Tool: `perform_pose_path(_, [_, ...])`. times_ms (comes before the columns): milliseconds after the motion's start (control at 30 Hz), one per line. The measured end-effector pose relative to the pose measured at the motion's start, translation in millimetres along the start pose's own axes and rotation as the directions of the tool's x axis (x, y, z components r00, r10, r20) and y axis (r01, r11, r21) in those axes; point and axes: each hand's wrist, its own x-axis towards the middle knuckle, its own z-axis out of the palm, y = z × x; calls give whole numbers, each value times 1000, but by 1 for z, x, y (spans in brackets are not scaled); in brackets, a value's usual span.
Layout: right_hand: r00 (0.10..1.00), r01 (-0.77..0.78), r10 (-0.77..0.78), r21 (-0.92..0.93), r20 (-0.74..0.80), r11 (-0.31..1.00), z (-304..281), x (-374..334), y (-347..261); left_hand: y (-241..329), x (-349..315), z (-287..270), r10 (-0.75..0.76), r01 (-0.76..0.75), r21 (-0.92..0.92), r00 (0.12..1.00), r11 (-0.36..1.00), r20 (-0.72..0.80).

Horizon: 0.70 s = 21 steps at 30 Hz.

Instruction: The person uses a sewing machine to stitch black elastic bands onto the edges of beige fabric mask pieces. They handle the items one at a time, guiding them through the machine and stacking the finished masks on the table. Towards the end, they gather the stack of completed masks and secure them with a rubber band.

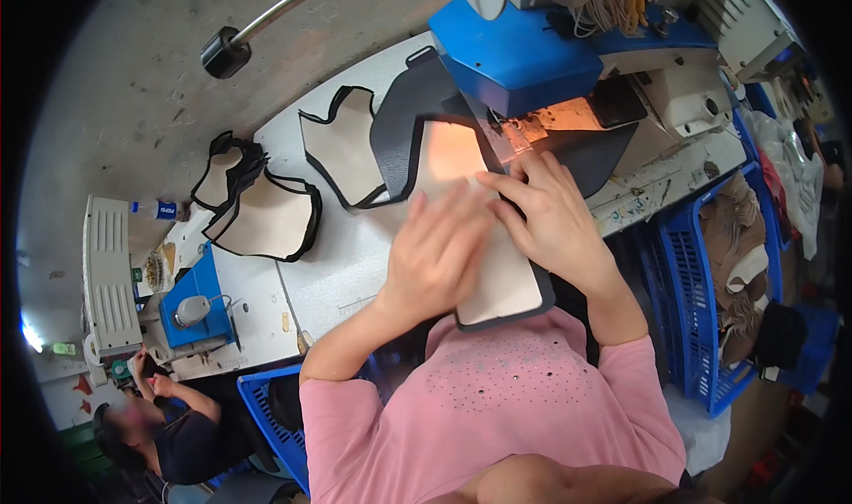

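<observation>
Lamplight glows orange on the bed of the blue-headed sewing machine [515, 60] and spills onto the far end of a cream-faced, dark-edged panel [501, 291]. I see that panel lying lengthwise before the person, its near end close to the pink shirt [510, 380]. The right hand [546, 207] rests on its right side near the lit area, thumb and forefinger apart. The left hand [439, 251] is over its left side, blurred; I cannot tell whether its fingers grip anything.

Under all this I have a pale grey worktable [333, 282], scuffed and marked toward its right end. One cream piece with black edging [342, 145] lies left of the panel, and a bundle of similar pieces [271, 220] sits farther left. Beyond the table I view a stained grey surface [266, 105].

To the right, a blue plastic crate [697, 300] holds brown fabric pieces [732, 260]. At the lower left, a co-worker in a dark top [191, 446] sits near another blue machine [191, 300].
</observation>
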Motion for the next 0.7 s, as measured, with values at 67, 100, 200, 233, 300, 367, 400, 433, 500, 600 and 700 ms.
perform_pose_path(67, [998, -42, 41, 37, 42, 998, -11, -10, -1, -2, 11, 11, -101, 77, 258, 991, 963, 82])
perform_pose_path(100, [996, -64, 60, 55, 64, 996, -15, -14, 1, -1, 13, 16, -132, 101, 241, 984, 965, 118])
perform_pose_path(200, [992, -119, 121, 85, -22, 989, -17, -11, 6, 3, 19, 25, -161, 120, 225, 971, 967, 174])
perform_pose_path(233, [986, -156, 161, 96, -44, 983, -16, -7, 6, 4, 21, 26, -151, 110, 221, 972, 969, 181])
perform_pose_path(300, [988, -143, 145, 37, -54, 989, -13, -1, 9, 4, 27, 25, -134, 91, 214, 972, 973, 192])
perform_pose_path(367, [989, -129, 130, 23, -74, 991, -7, 3, 14, 0, 31, 26, -94, 55, 207, 979, 977, 181])
perform_pose_path(400, [989, -131, 133, 36, -67, 991, -5, 5, 19, -1, 35, 24, -88, 50, 193, 978, 980, 189])
perform_pose_path(433, [989, -133, 136, 51, -59, 990, -2, 7, 23, -3, 38, 23, -82, 45, 181, 977, 982, 199])
perform_pose_path(500, [988, -129, 136, 89, -74, 988, 1, 11, 29, -7, 43, 25, -60, 27, 182, 982, 983, 178])
perform_pose_path(600, [983, -120, 135, 123, -125, 985, 1, 14, 33, -9, 50, 25, -52, 10, 200, 978, 980, 204])
perform_pose_path(700, [986, -120, 132, 116, -100, 986, -1, 18, 37, -12, 55, 26, -36, -11, 214, 976, 977, 214])
